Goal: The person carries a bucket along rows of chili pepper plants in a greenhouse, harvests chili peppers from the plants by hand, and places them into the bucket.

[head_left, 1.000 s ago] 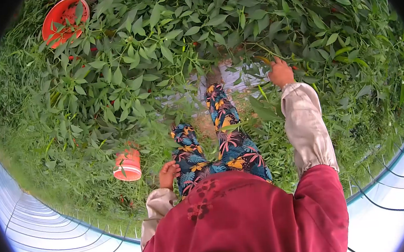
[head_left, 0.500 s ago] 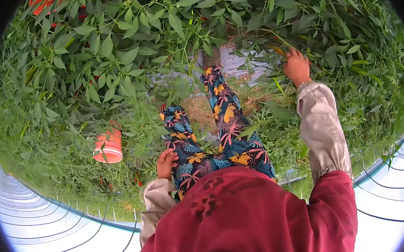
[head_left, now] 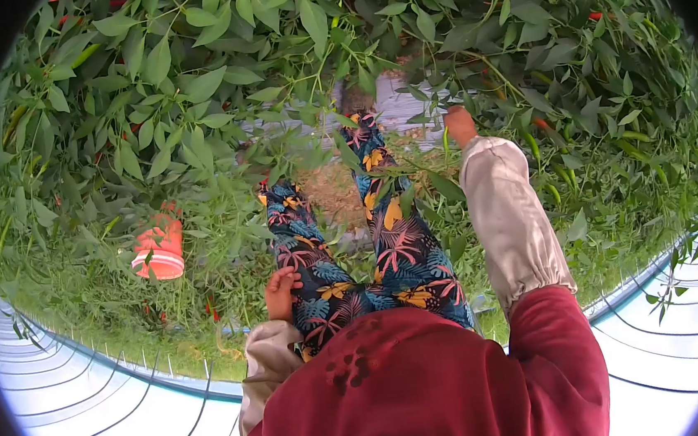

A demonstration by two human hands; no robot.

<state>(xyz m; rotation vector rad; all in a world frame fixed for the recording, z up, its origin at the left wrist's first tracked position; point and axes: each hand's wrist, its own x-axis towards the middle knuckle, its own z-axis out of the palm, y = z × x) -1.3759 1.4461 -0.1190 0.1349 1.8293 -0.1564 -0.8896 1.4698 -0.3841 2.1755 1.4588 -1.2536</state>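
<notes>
My right hand [head_left: 461, 125] is at the right of my knees, low beside the pepper plants. Its fingers look curled in, and whatever they may hold is hidden. A slim green pepper [head_left: 445, 140] hangs just left of that hand. An orange-red pepper [head_left: 541, 124] shows among the leaves farther right. Against my thigh lies my left hand [head_left: 282, 294], fingers bent and closed, with its palm side hidden. Patterned trousers [head_left: 407, 263] cover my legs.
Dense pepper plants [head_left: 205, 85] fill the far side, with several green peppers [head_left: 637, 136] at the right. A red bucket [head_left: 159, 249] with a pale band sits in the greenery at left. Pale ground sheeting [head_left: 410, 109] shows between stems. Curved white sheeting [head_left: 90, 390] lies at the lower edge.
My right hand has drawn left from the leaves, its fingers now more curled. The orange pepper near its fingertips no longer shows there. The view has shifted slightly; my left hand stays at my thigh.
</notes>
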